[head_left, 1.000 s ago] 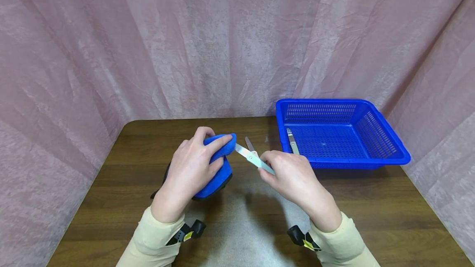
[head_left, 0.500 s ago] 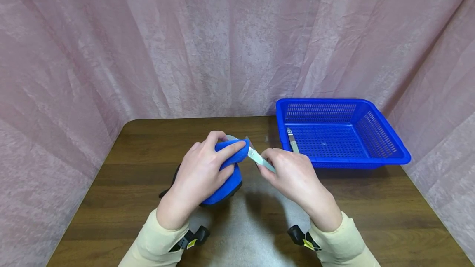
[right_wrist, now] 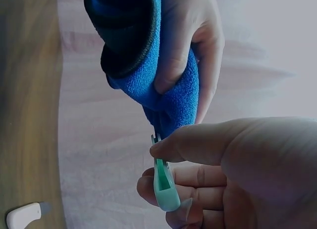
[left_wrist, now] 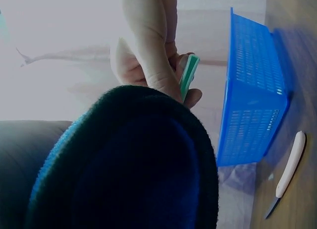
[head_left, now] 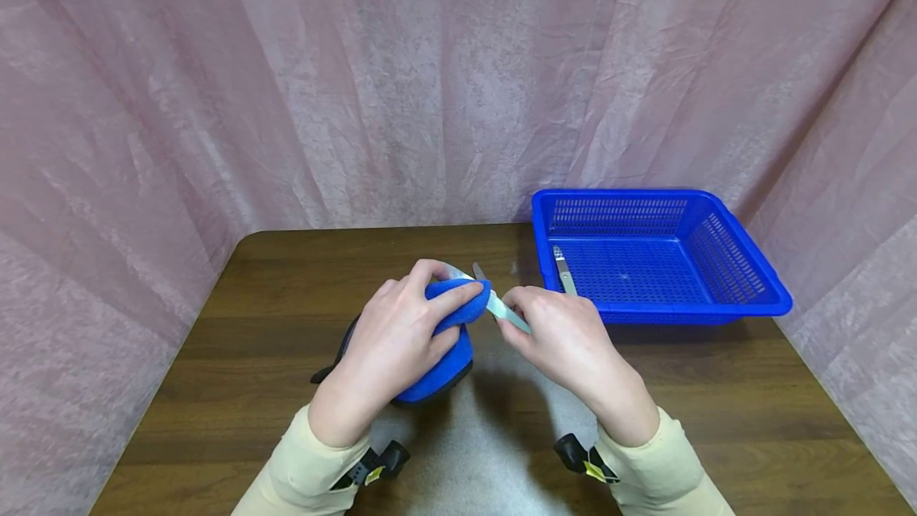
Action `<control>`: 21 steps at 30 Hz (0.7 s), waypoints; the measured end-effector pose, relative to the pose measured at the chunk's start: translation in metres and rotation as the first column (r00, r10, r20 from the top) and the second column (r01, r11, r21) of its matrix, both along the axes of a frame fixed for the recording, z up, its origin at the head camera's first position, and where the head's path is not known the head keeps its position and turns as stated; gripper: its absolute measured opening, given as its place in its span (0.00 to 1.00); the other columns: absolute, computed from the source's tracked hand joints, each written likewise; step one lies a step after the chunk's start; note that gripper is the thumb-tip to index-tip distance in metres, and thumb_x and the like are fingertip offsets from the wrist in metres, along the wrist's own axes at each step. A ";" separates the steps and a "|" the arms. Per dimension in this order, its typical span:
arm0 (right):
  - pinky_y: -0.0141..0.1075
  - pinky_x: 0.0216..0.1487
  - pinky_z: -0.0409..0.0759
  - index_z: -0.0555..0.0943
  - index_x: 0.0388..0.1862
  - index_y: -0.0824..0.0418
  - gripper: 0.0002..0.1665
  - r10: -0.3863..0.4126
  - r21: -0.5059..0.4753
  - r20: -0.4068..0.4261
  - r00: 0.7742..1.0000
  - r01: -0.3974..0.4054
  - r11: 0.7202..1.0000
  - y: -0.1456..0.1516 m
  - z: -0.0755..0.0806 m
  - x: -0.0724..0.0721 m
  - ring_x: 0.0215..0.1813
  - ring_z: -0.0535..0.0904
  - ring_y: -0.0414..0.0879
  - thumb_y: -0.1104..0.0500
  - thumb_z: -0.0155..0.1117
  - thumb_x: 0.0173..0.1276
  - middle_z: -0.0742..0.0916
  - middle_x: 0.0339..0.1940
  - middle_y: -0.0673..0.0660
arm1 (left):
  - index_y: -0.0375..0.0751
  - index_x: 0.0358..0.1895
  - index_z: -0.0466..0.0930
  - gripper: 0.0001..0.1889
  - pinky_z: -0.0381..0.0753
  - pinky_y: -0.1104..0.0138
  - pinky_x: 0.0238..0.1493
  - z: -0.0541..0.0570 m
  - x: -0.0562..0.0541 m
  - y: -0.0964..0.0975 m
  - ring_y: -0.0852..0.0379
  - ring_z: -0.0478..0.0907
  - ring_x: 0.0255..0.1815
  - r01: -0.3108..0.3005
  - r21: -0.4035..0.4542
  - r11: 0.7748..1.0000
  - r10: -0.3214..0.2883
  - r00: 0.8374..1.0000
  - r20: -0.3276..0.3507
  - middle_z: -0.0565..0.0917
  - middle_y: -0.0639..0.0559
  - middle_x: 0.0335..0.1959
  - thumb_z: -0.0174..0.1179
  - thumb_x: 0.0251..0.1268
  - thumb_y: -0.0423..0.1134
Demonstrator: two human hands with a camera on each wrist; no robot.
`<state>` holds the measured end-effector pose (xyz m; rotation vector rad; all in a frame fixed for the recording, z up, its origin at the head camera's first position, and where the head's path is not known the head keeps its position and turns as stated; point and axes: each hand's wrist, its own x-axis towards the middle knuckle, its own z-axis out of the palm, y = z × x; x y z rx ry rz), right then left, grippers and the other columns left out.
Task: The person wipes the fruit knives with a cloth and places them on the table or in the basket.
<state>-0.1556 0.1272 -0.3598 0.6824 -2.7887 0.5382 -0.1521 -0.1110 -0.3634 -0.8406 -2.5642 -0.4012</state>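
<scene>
We see the left hand grip a blue cloth around the blade of a mint-handled knife, whose handle the right hand pinches. Just beyond the right hand, a pale-handled knife lies on the table; ahead and rightward of that hand, a blue basket holds another utensil.
</scene>
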 end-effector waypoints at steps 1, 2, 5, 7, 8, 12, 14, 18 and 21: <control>0.40 0.25 0.73 0.88 0.39 0.53 0.04 0.001 -0.001 0.001 1.000 -0.001 1.000 0.000 0.000 0.000 0.25 0.72 0.39 0.56 0.77 0.72 0.78 0.24 0.42 | 0.60 0.71 0.87 0.29 0.85 0.51 0.49 0.000 0.000 0.000 0.47 0.89 0.52 -0.002 0.000 1.000 0.002 1.000 -0.002 0.80 0.44 0.63 0.74 0.67 0.38; 0.40 0.25 0.73 0.88 0.39 0.53 0.04 0.003 -0.001 0.001 1.000 -0.003 1.000 0.000 0.000 0.000 0.24 0.72 0.38 0.56 0.77 0.72 0.78 0.24 0.42 | 0.60 0.71 0.87 0.29 0.85 0.51 0.48 0.000 -0.001 -0.001 0.47 0.89 0.52 -0.004 0.000 1.000 0.004 1.000 -0.004 0.80 0.44 0.63 0.75 0.67 0.38; 0.39 0.25 0.73 0.88 0.39 0.53 0.04 0.007 -0.003 0.002 1.000 -0.007 1.000 0.000 0.000 0.000 0.24 0.71 0.38 0.57 0.77 0.72 0.78 0.24 0.42 | 0.60 0.71 0.87 0.29 0.85 0.50 0.48 0.000 -0.002 -0.002 0.47 0.89 0.51 -0.009 0.000 1.000 0.009 1.000 -0.003 0.80 0.44 0.62 0.75 0.67 0.38; 0.40 0.25 0.73 0.88 0.39 0.53 0.04 0.008 -0.004 0.001 1.000 -0.008 1.000 0.000 0.000 0.001 0.25 0.72 0.38 0.57 0.77 0.72 0.78 0.24 0.42 | 0.60 0.71 0.87 0.29 0.85 0.50 0.49 0.000 -0.003 -0.002 0.47 0.88 0.52 -0.017 0.000 1.000 0.017 1.000 0.004 0.80 0.44 0.62 0.75 0.67 0.38; 0.40 0.25 0.73 0.88 0.39 0.53 0.04 0.008 -0.004 0.000 1.000 -0.008 1.000 0.000 0.000 0.001 0.25 0.72 0.38 0.57 0.77 0.72 0.78 0.24 0.42 | 0.59 0.72 0.87 0.29 0.86 0.50 0.49 0.000 -0.003 -0.003 0.47 0.88 0.53 -0.021 0.000 1.000 0.021 1.000 0.008 0.80 0.44 0.63 0.75 0.67 0.38; 0.41 0.26 0.74 0.88 0.39 0.52 0.04 0.008 0.000 -0.004 1.000 -0.008 1.000 0.000 0.000 0.000 0.25 0.73 0.39 0.57 0.77 0.71 0.79 0.25 0.42 | 0.60 0.72 0.87 0.29 0.86 0.50 0.50 0.000 -0.004 -0.005 0.46 0.87 0.53 -0.044 0.001 0.999 0.044 0.999 0.016 0.80 0.42 0.63 0.76 0.67 0.38; 0.42 0.26 0.74 0.88 0.39 0.52 0.04 0.008 0.001 -0.003 1.000 -0.008 1.000 0.000 0.000 0.001 0.25 0.73 0.39 0.57 0.77 0.71 0.79 0.25 0.42 | 0.60 0.71 0.87 0.29 0.86 0.49 0.50 0.000 -0.005 -0.007 0.45 0.87 0.51 -0.054 0.003 0.999 0.054 0.998 0.014 0.80 0.41 0.63 0.76 0.67 0.39; 0.41 0.26 0.74 0.88 0.39 0.52 0.04 0.009 0.002 -0.007 1.000 -0.009 1.000 0.000 0.000 0.001 0.25 0.73 0.39 0.57 0.78 0.71 0.79 0.24 0.41 | 0.60 0.71 0.87 0.29 0.86 0.49 0.49 0.000 -0.006 -0.010 0.43 0.87 0.50 -0.068 0.014 0.998 0.067 0.998 0.010 0.80 0.40 0.62 0.75 0.67 0.39; 0.42 0.25 0.74 0.88 0.39 0.53 0.04 0.011 0.003 -0.011 1.000 -0.011 1.000 0.000 0.000 0.001 0.24 0.73 0.39 0.57 0.78 0.71 0.79 0.24 0.42 | 0.60 0.71 0.87 0.29 0.85 0.48 0.49 0.000 -0.006 -0.013 0.43 0.87 0.49 -0.078 0.023 0.997 0.078 0.997 0.013 0.80 0.41 0.62 0.75 0.67 0.39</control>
